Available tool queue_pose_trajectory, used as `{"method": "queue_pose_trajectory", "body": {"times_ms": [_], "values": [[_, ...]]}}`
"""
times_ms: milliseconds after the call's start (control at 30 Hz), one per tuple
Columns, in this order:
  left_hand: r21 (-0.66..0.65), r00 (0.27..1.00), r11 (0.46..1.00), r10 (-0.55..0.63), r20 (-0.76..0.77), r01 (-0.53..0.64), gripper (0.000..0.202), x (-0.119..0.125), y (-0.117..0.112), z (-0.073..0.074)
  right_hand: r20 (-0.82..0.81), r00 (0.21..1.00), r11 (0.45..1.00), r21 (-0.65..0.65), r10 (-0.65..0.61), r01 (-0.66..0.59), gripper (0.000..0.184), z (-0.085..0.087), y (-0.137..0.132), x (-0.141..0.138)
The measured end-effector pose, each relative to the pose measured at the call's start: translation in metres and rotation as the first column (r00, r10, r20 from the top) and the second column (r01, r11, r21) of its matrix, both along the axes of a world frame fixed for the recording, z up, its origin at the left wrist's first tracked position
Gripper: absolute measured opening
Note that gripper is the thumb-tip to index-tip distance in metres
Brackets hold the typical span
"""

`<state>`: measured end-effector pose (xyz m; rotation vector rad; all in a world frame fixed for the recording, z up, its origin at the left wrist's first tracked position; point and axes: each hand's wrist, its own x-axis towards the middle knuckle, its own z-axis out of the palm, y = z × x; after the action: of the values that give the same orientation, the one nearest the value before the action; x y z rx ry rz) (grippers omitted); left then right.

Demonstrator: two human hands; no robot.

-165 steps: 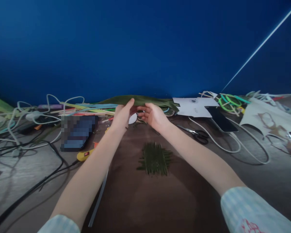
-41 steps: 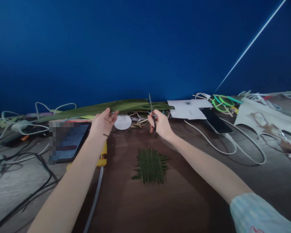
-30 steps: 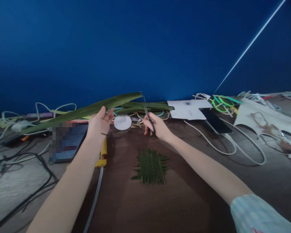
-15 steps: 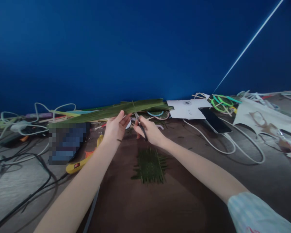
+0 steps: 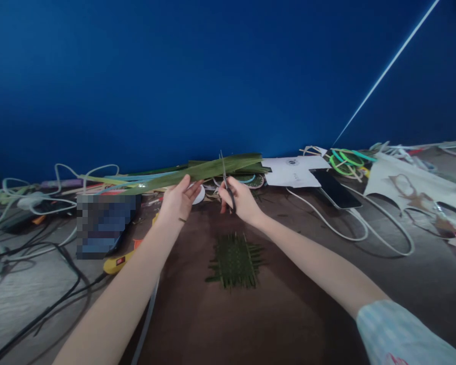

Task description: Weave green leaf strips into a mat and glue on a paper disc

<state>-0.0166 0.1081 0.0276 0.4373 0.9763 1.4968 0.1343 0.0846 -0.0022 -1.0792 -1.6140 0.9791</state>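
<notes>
My left hand (image 5: 178, 202) pinches a long green leaf strip (image 5: 209, 168) between its thumb and fingers. The strip stretches to both sides of the hand, slanting up to the right in front of the blue wall. A pair of scissors (image 5: 232, 197) with a black handle is gripped in my right hand (image 5: 242, 200). Its blades point upward across the strip, and whether they touch it I cannot tell. Below the hands, a small woven green leaf mat (image 5: 234, 261) with loose strip ends lies flat on the brown table (image 5: 273, 314).
At left are a pixelated dark device (image 5: 108, 223), a yellow-handled tool (image 5: 116, 264) and tangled cables (image 5: 30, 200). To the right lie a white paper cutout (image 5: 292, 171), a black phone (image 5: 336, 188) on a white cable, and green loops (image 5: 345, 162). A blue wall (image 5: 213, 76) rises behind.
The leaf strip's left end has shifted right and lifted off the dark device's edge. My right hand and the scissors have moved slightly right; my left hand has moved slightly left.
</notes>
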Motion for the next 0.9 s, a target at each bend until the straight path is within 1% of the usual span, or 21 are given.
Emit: {"method": "queue_pose_trajectory", "body": {"times_ms": [133,267,333,467,600,667,733,800,900], "values": [[-0.019,0.997,0.997,0.08,-0.012,-0.08,0.019,-0.019,0.012,0.003,-0.051,0.996,0.997,-0.002,-0.077,0.077,0.016,0.0,0.009,0.011],[-0.015,0.992,0.993,0.12,-0.037,-0.121,0.016,-0.033,0.017,0.005,-0.057,0.988,0.99,-0.02,-0.141,0.14,0.019,0.001,0.012,0.018],[-0.016,0.989,0.991,0.134,-0.068,-0.135,0.015,-0.035,0.019,0.004,-0.053,0.986,0.987,-0.035,-0.159,0.157,0.02,0.001,0.013,0.019],[-0.008,0.985,0.989,0.148,-0.092,-0.149,0.021,-0.037,0.022,-0.002,-0.03,0.985,0.985,-0.038,-0.172,0.171,0.022,-0.003,0.015,0.022],[0.03,0.982,0.988,0.151,-0.109,-0.149,0.015,-0.039,0.026,-0.008,-0.033,0.982,0.982,-0.036,-0.187,0.186,0.026,-0.008,0.018,0.026],[0.042,0.98,0.986,0.164,-0.11,-0.16,0.013,-0.041,0.027,-0.009,-0.066,0.982,0.982,-0.077,-0.179,0.174,0.028,-0.008,0.02,0.027],[0.044,0.978,0.983,0.184,-0.103,-0.18,0.015,-0.042,0.028,-0.008,-0.097,0.985,0.982,-0.136,-0.146,0.132,0.029,-0.007,0.02,0.027],[0.041,0.974,0.978,0.208,-0.09,-0.206,0.02,-0.044,0.028,-0.006,-0.105,0.992,0.984,-0.171,-0.075,0.056,0.029,-0.004,0.018,0.027],[0.05,0.968,0.97,0.241,-0.068,-0.238,0.021,-0.044,0.025,-0.001,-0.075,0.996,0.982,-0.179,0.042,-0.055,0.023,0.0,0.014,0.024]]}}
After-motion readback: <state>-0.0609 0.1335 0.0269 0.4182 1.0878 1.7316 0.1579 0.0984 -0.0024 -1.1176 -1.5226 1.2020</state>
